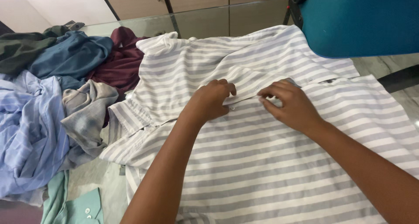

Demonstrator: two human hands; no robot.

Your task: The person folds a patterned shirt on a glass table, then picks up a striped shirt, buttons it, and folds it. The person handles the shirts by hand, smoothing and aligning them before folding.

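Striped shirt lies collar-away; left hand and right hand each grip its placket.

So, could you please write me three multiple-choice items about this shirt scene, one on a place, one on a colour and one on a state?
1. Where does the heap of other clothes lie relative to the striped shirt?
A. to its left
B. to its right
C. on top of it

2. What colours are the shirt's stripes?
A. red and black
B. grey and white
C. green and yellow

3. What are the two hands doing?
A. resting flat, apart from the shirt
B. lifting the shirt into the air
C. pinching the shirt's buttoned front edge

Answers:
1. A: the heap of clothes lies left of the striped shirt.
2. B: grey bands alternate with white across the whole shirt.
3. C: the left hand and right hand both grip the fabric at the front edge, by a small button, while the shirt lies spread out flat.
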